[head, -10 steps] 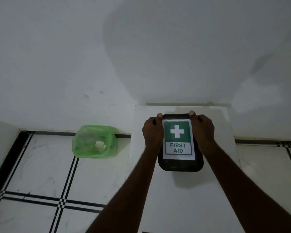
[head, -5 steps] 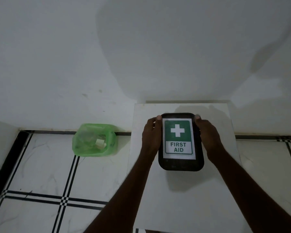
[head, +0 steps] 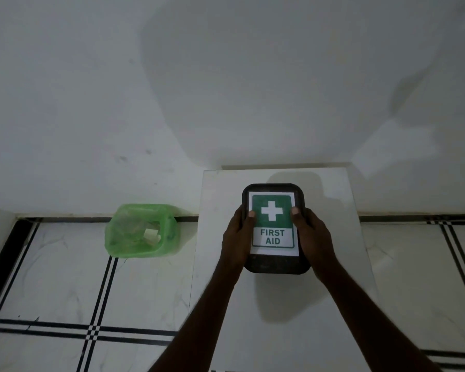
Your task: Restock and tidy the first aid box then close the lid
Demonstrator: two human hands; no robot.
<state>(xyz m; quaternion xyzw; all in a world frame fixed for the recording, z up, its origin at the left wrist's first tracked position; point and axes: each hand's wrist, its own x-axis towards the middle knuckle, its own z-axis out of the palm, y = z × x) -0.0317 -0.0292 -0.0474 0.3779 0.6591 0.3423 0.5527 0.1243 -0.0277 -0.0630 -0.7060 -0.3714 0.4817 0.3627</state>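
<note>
Head view, dim light. A dark, rounded-rectangular plastic first aid box [head: 275, 264] with its lid closed lies flat at centre-right of the frame on a white rectangular slab [head: 279, 304] that butts against the pale wall [head: 226, 76]. The lid carries a white label with a green panel, a white cross and the words FIRST AID.

Left hand [head: 238, 237]: wrapped around the box's left edge, fingers curled over the side, thumb [head: 251, 214] pressed onto the label's left margin. Grasping the box.

Right hand [head: 313, 234]: mirrors it on the right edge, thumb [head: 295, 211] resting on the label's right margin, palm against the side. Also grasping the box. Both forearms enter from the bottom of the frame.

Left of the slab, well apart from the box, a translucent green plastic tub [head: 141, 230] sits on the white floor tiles with black lines [head: 65, 277], against the wall. Its contents are unclear, apart from a pale scrap.
</note>
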